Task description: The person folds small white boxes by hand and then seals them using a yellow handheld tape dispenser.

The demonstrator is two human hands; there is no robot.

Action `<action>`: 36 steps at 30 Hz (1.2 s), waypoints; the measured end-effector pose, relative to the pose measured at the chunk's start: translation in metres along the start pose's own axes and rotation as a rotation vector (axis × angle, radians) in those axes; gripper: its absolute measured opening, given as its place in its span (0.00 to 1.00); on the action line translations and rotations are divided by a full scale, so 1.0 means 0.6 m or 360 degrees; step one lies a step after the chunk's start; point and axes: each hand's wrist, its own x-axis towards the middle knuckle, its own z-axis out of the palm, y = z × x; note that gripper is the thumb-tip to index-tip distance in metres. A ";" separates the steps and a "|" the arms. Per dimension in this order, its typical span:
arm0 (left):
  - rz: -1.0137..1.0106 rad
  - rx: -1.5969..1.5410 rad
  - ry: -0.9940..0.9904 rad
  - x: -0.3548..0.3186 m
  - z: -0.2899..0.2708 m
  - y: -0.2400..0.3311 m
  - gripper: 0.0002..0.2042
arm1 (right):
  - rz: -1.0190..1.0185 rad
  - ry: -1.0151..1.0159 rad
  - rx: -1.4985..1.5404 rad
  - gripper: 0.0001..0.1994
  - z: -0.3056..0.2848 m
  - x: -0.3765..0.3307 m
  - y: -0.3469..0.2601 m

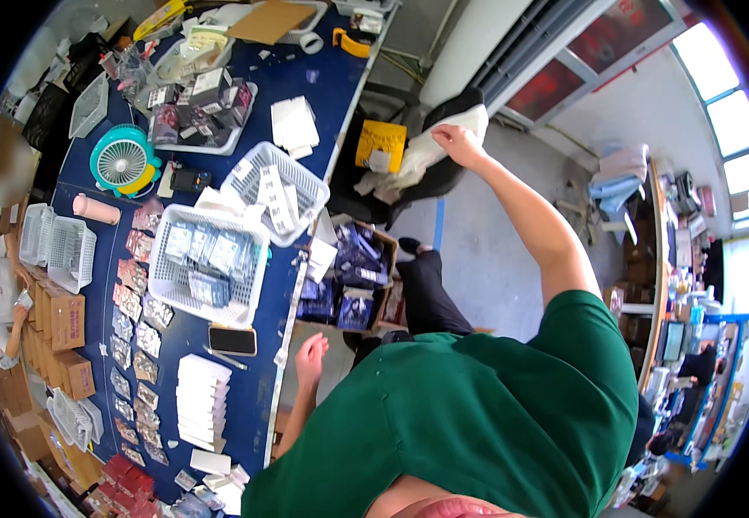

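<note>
My left hand [311, 359] hangs beside the near edge of the blue table [258, 380], fingers loosely apart, with nothing visible in it. My right arm reaches out, and my right hand [461, 145] is closed in front of a white cloth [422, 160] draped over a black chair [443, 186]. Whether those fingers grip the cloth or something small cannot be made out. A yellow bag [381, 145] lies on the chair by the cloth. Closest to my left hand on the table are a phone [233, 341] and white folded cards [200, 401].
A white basket [167, 289] of clear-wrapped packets and another basket [310, 190] stand on the table. Rows of small packets [146, 367] lie beyond, near a teal fan [124, 160]. Open boxes of dark packages [357, 306] sit beside the table. Another person's hand [19, 315] is at far left.
</note>
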 end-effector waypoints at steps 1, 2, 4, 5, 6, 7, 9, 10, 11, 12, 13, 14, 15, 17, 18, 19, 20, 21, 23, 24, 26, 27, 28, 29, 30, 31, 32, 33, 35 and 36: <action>-0.0016 -0.0001 0.0115 -0.001 -0.006 -0.012 0.14 | 0.0028 0.0004 -0.0029 0.15 0.012 0.050 0.008; -0.0034 -0.0002 0.0234 -0.002 -0.007 -0.026 0.14 | 0.0057 0.0006 -0.0054 0.15 0.024 0.104 0.016; -0.0150 -0.0016 0.0473 -0.018 0.007 -0.039 0.13 | 0.0067 -0.0013 -0.0147 0.15 0.057 0.213 0.035; -0.0176 -0.0093 0.0534 -0.026 0.016 -0.070 0.12 | 0.0023 0.0042 -0.0165 0.15 0.077 0.267 0.049; -0.0205 -0.0169 0.0596 -0.033 0.029 -0.102 0.12 | -0.0020 0.0094 -0.0181 0.15 0.096 0.324 0.067; -0.0270 -0.0179 0.0698 -0.040 0.060 -0.118 0.11 | -0.0057 0.0114 -0.0255 0.14 0.118 0.379 0.086; -0.0407 -0.0187 0.0927 -0.048 0.130 -0.133 0.11 | -0.0087 -0.0046 -0.0320 0.17 0.168 0.496 0.100; -0.0476 -0.0184 0.0971 -0.016 0.166 -0.131 0.11 | -0.0131 -0.0021 -0.0370 0.18 0.185 0.557 0.131; -0.0589 -0.0171 0.1020 0.004 0.203 -0.123 0.11 | -0.0126 -0.0091 -0.0323 0.21 0.208 0.615 0.132; -0.0690 -0.0170 0.1065 0.025 0.233 -0.118 0.11 | -0.0137 -0.0040 -0.0297 0.22 0.231 0.663 0.140; -0.0766 -0.0165 0.1093 0.048 0.261 -0.110 0.11 | -0.0144 0.0007 -0.0266 0.22 0.253 0.707 0.147; -0.0850 -0.0163 0.1116 0.069 0.287 -0.101 0.11 | -0.0145 0.0056 -0.0238 0.22 0.274 0.748 0.154; -0.0912 -0.0159 0.1092 0.096 0.305 -0.094 0.11 | -0.0263 0.0298 -0.0224 0.25 0.288 0.786 0.193; -0.1026 -0.0149 0.1128 0.122 0.341 -0.080 0.12 | -0.0299 0.0252 -0.0238 0.25 0.314 0.850 0.209; -0.1074 -0.0135 0.1156 0.127 0.355 -0.071 0.12 | -0.0325 0.0216 -0.0232 0.25 0.327 0.870 0.204; -0.1098 -0.0131 0.1166 0.137 0.366 -0.065 0.12 | -0.0153 -0.0052 -0.0255 0.29 0.314 0.893 0.196; -0.1123 -0.0124 0.1181 0.144 0.376 -0.060 0.12 | -0.0163 -0.0056 -0.0335 0.30 0.333 0.914 0.203; -0.1141 -0.0122 0.1195 0.150 0.391 -0.056 0.12 | -0.0080 -0.0080 -0.0416 0.30 0.337 0.925 0.196; -0.1156 -0.0119 0.1237 0.148 0.400 -0.049 0.12 | 0.0077 -0.0107 -0.0471 0.30 0.351 0.928 0.175; -0.1165 -0.0126 0.1242 0.145 0.413 -0.047 0.12 | 0.0155 -0.0107 -0.0475 0.30 0.354 0.927 0.176; -0.1151 -0.0121 0.1248 0.140 0.421 -0.051 0.12 | 0.0254 -0.0101 -0.0437 0.29 0.361 0.908 0.175; -0.1133 -0.0136 0.1248 0.135 0.430 -0.054 0.12 | 0.0262 -0.0092 -0.0421 0.29 0.360 0.895 0.176; -0.1125 -0.0144 0.1246 0.124 0.437 -0.058 0.13 | 0.0273 -0.0081 -0.0405 0.29 0.358 0.876 0.177; -0.1097 -0.0154 0.1251 0.115 0.441 -0.065 0.13 | 0.0186 -0.0074 -0.0411 0.26 0.353 0.848 0.184; -0.1075 -0.0177 0.1257 0.098 0.450 -0.069 0.13 | 0.0073 -0.0019 -0.0377 0.25 0.348 0.812 0.192; -0.1052 -0.0187 0.1246 0.084 0.453 -0.077 0.13 | -0.0036 0.0037 -0.0344 0.24 0.342 0.769 0.209; -0.1020 -0.0205 0.1258 0.066 0.462 -0.089 0.13 | -0.0171 0.0080 -0.0307 0.24 0.331 0.723 0.212; -0.0983 -0.0235 0.1279 0.042 0.466 -0.100 0.13 | -0.0381 0.0196 -0.0225 0.23 0.315 0.670 0.203; -0.0886 -0.0269 0.1307 -0.001 0.468 -0.129 0.13 | -0.0800 0.0393 -0.0074 0.23 0.272 0.558 0.188; -0.0804 -0.0268 0.1362 -0.036 0.469 -0.150 0.13 | -0.1033 0.0458 0.0016 0.23 0.247 0.502 0.154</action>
